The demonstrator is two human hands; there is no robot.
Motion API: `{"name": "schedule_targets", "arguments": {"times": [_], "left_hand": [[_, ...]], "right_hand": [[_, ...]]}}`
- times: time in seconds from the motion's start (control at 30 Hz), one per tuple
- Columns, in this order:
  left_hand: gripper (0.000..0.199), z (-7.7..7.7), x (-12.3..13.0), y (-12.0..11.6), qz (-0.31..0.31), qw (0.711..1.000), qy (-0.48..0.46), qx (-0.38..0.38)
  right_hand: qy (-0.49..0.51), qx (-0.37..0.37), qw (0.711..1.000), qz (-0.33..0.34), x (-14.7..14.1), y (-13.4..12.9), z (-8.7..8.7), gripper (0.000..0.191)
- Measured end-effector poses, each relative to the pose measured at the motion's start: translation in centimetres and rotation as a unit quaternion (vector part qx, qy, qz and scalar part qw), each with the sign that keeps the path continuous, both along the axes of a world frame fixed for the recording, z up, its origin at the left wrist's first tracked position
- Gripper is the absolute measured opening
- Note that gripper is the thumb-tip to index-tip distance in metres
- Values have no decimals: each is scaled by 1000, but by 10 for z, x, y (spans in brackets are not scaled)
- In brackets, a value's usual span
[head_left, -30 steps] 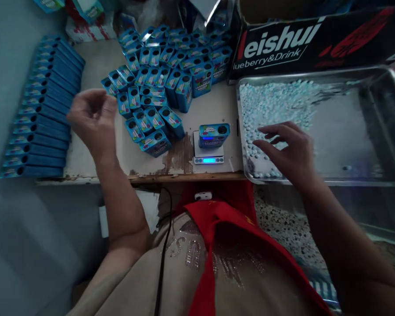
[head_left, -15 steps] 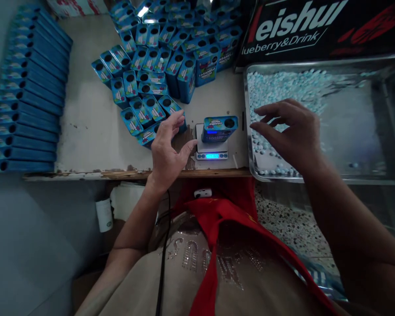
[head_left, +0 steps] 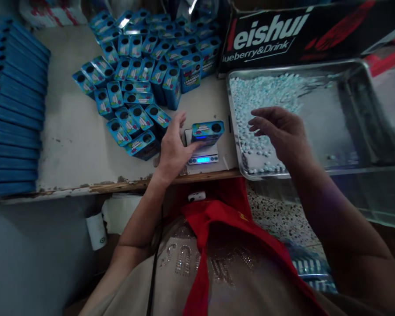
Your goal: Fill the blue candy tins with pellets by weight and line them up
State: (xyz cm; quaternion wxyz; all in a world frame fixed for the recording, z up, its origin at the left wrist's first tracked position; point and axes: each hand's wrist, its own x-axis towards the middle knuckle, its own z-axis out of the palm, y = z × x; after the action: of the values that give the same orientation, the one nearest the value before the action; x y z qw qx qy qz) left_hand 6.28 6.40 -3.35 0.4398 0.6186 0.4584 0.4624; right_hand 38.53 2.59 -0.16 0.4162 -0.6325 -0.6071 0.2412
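Note:
A blue tin [head_left: 208,128] with a round dark hole in its top stands on a small digital scale [head_left: 213,159], whose display glows blue. My left hand [head_left: 176,147] is beside the scale, fingers spread; its thumb reaches across the lower front of the tin. Whether the thumb presses on it I cannot tell. Over the left part of a metal tray [head_left: 335,172], my right hand [head_left: 283,131] hovers with loosely bent fingers, and nothing shows in them. Small pale-blue and white candies [head_left: 266,94] lie in the tray beneath that hand.
Many blue tins [head_left: 140,116] stand in a cluster behind and left of the scale. A row of tins [head_left: 16,109] lines the table's far left. Behind the tray is a black printed box [head_left: 276,39]. The worn wooden edge [head_left: 118,186] runs along the front.
My left hand has come closer to the tin, its thumb now in front of it. The right hand stays above the tray with its fingers less curled. The whole view has shifted slightly.

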Motion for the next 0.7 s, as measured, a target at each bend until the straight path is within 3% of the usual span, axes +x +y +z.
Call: {"name": "schedule_targets", "arguments": {"times": [0.1,0.2,0.27,0.33,0.43,0.5,0.57,0.67,0.7], "left_hand": [[88,4,-10,-1,5,999,36,15],[83,4,-18,-13,2,997,79,18],[77,3,-18,-24,4,995,97,24],[70,3,-17,-32,16,993,110,40],[60,5,-17,-40,36,984,152,86],[55,7,-19,-43,51,974,190,114],[53,9,-23,-43,68,965,217,133],[54,8,-25,-36,80,956,233,158],[56,7,-24,-33,77,955,232,166]], "right_hand": [[-129,4,991,18,31,-10,-7,36],[-316,-23,942,107,46,-21,-16,57],[-383,-33,912,143,44,-20,-27,63],[-425,-39,889,167,37,-12,-36,59],[-458,-83,866,186,25,6,-44,37],[-435,-130,870,192,19,15,-44,21],[-365,-166,896,193,16,20,-42,11],[-116,-168,975,83,19,23,-38,20],[-10,-155,987,28,22,24,-37,25]]}}
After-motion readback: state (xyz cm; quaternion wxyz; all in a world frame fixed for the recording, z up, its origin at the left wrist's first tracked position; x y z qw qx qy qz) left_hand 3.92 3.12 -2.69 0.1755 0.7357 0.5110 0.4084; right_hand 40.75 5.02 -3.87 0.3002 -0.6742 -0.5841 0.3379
